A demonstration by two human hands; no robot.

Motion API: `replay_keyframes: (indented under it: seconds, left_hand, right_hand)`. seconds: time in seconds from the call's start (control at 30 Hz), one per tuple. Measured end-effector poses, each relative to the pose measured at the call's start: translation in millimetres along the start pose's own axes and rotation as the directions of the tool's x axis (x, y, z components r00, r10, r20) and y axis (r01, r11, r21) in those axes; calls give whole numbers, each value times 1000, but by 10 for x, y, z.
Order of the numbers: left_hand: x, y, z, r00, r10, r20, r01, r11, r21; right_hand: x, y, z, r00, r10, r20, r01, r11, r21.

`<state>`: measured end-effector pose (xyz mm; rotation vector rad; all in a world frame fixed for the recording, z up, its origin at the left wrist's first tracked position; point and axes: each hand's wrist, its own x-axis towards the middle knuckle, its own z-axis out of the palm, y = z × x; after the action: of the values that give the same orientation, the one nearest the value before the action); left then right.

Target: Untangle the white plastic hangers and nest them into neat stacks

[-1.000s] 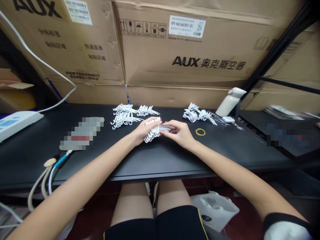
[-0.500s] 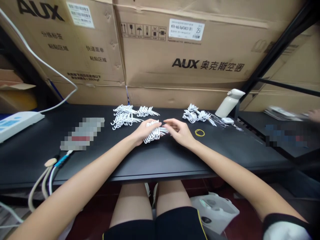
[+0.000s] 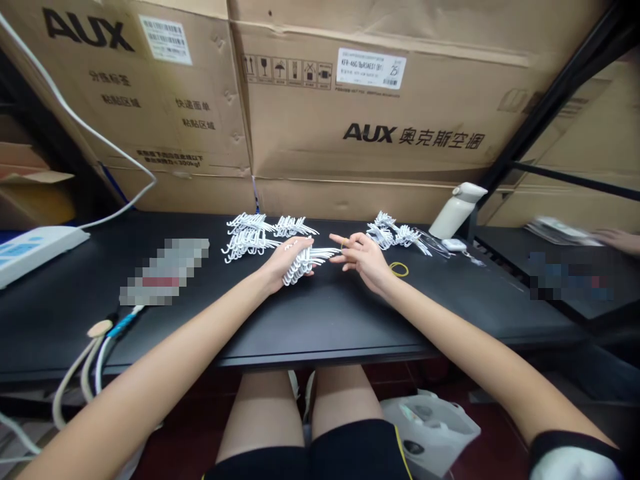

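My left hand [image 3: 286, 261] is closed around a bundle of white wire hooks [image 3: 298, 265], its curved ends hanging toward me and its straight ends pointing right. Just beyond those tips is my right hand [image 3: 364, 259], fingers spread, with a thin yellow rubber band [image 3: 345, 244] that appears looped over them; part of the loop is hidden. Another yellow rubber band [image 3: 399, 269] lies on the table beside the right wrist. Behind my left hand rest more bundles of white hooks [image 3: 247, 243]. Further hook bundles [image 3: 383, 233] lie behind my right hand.
A pale bottle [image 3: 457, 210] and a small white case [image 3: 453, 245] stand right at the back of the black table [image 3: 320, 327]. Left are a blurred-out object [image 3: 167, 270], cables and a power strip [image 3: 43, 247]. Cardboard boxes [image 3: 370, 160] wall the back. Another person's hand [image 3: 617, 239] shows far right.
My right hand has drawn back slightly from the hooks' straight ends, and its fingers have spread. The bundle in my left hand has tilted a little, showing more of its straight ends.
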<state>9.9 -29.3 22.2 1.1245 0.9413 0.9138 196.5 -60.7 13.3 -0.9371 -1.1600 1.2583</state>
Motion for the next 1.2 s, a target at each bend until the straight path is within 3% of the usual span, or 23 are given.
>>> replay_keyframes:
  seconds: [0.1,0.23,0.47,0.57,0.73,0.87,0.97,1.07,1.2]
  left_hand:
    - [-5,4,-4,1000,0,-14,0,1000,0]
    - [-12,14,-13,1000,13,-23,-12,999,40]
    - [-19,23,-1,999,6,-40,-6,1000,11]
    - [-22,3,8,999,28,22,-27,998,-49]
    - [-50,-37,43,981,73,180,-56,993,-101]
    - [-68,-60,76,978,55,200,-41,996,-76]
    - [-65,-80,86,979,71,193,-58,996,-72]
    - [-53,-96,89,981,125,149,-114,990,-83]
    - [-30,-90,91,986,161,39,-157,984,-87]
  right_hand:
    - [12,-18,-7,999,38,-29,-36,998,57]
    - [7,-33,6,999,-40,-30,41,999,36]
    - [-76,-43,55,980,-172,101,190,958,-214]
    - [-129,-34,92,960,-206,189,256,920,-296]
    - [-157,25,157,888,-387,250,460,751,-473]
    - [-140,54,191,801,-526,285,579,564,-588]
    - [-144,50,212,782,-554,286,590,511,-625]
    - [-136,63,215,834,-496,242,526,581,-621]
    - [-89,116,207,957,-237,168,286,867,-408]
